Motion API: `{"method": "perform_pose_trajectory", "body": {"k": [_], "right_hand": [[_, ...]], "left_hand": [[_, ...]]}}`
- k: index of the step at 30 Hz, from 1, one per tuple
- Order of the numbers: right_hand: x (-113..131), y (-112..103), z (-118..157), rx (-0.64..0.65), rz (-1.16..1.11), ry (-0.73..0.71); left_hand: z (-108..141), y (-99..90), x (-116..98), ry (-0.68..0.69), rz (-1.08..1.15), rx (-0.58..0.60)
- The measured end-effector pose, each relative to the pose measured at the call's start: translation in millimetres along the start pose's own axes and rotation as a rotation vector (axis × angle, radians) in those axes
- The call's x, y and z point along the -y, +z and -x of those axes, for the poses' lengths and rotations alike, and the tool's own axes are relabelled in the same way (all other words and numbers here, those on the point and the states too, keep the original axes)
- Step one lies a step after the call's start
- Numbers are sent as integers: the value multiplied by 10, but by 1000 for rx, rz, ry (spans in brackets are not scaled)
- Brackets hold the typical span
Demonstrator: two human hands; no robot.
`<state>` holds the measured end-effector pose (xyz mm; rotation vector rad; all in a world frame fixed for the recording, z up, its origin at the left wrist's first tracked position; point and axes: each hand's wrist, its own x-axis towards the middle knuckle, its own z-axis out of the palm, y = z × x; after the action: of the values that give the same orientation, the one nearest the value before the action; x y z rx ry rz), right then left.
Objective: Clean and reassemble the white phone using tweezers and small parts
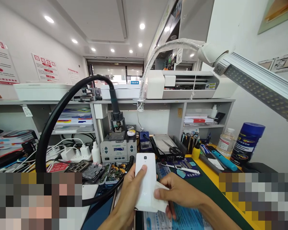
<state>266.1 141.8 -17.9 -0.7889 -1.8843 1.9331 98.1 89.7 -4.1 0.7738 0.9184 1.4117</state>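
Note:
A white smartphone [147, 190] is held upright in front of me, its back with the camera lens facing me. My left hand [128, 193] grips it by the left side, thumb lying across the back. At its lower right edge, my right hand [182, 191] pinches a thin white wipe or tissue [162, 204] between thumb and fingers. The wipe touches the phone and covers its lower right corner. Below the hands lies a blue and white printed sheet [186, 218] on the bench.
Behind the phone stands a grey rework station [117, 150]. Trays of circuit boards [116, 171] sit to the left, under a thick black hose [55, 111]. To the right are a blue spray can [247, 143], a clear bottle [225, 142] and a turquoise-handled tool [223, 159]. A lamp [261, 83] overhangs.

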Motion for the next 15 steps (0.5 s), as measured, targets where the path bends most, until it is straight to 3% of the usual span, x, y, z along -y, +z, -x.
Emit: {"method": "perform_pose_trajectory", "body": {"k": [15], "right_hand": [[32, -134, -1, -270, -120, -229]], "left_hand": [[110, 66, 47, 81, -173, 119]]}}
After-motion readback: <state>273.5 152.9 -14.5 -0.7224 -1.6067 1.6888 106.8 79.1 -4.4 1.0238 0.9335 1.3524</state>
